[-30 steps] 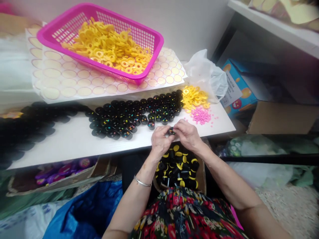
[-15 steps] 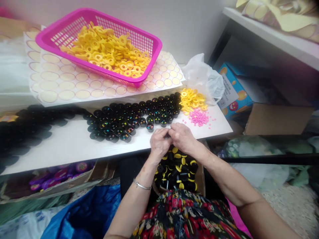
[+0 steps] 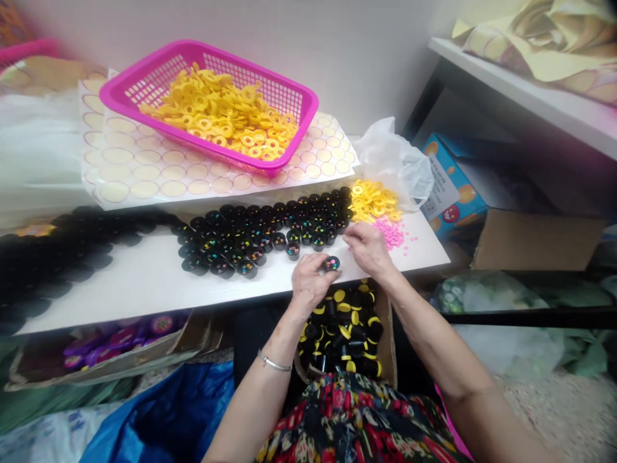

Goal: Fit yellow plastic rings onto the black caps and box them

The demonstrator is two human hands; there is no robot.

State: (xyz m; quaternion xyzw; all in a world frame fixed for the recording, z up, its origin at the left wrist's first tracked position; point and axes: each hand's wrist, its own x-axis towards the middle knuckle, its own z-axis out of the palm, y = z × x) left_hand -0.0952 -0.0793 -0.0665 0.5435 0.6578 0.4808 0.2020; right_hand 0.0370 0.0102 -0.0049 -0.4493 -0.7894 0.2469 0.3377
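Note:
My left hand (image 3: 308,280) pinches a small black cup (image 3: 331,263) with coloured beads inside, at the front edge of the white table (image 3: 144,283). My right hand (image 3: 367,247) hovers just right of it, fingers curled, close to a heap of pink beads (image 3: 391,233) and a pile of yellow rings (image 3: 373,199); whether it holds anything is hidden. Several black cups (image 3: 260,231) filled with beads stand in rows behind my hands. Below my wrists a cardboard box (image 3: 384,334) holds black cups capped with yellow rings (image 3: 344,334).
A pink basket (image 3: 212,109) of yellow rings rests on a sheet of round stickers (image 3: 144,173) at the back. More black cups (image 3: 58,244) spread left. A clear plastic bag (image 3: 395,161), a blue carton (image 3: 453,186) and a shelf (image 3: 525,90) stand right.
My hands have come apart: the right one moved right toward the pink beads, while the left one keeps the black cup, its bead-filled top now showing. The camera shifted a little.

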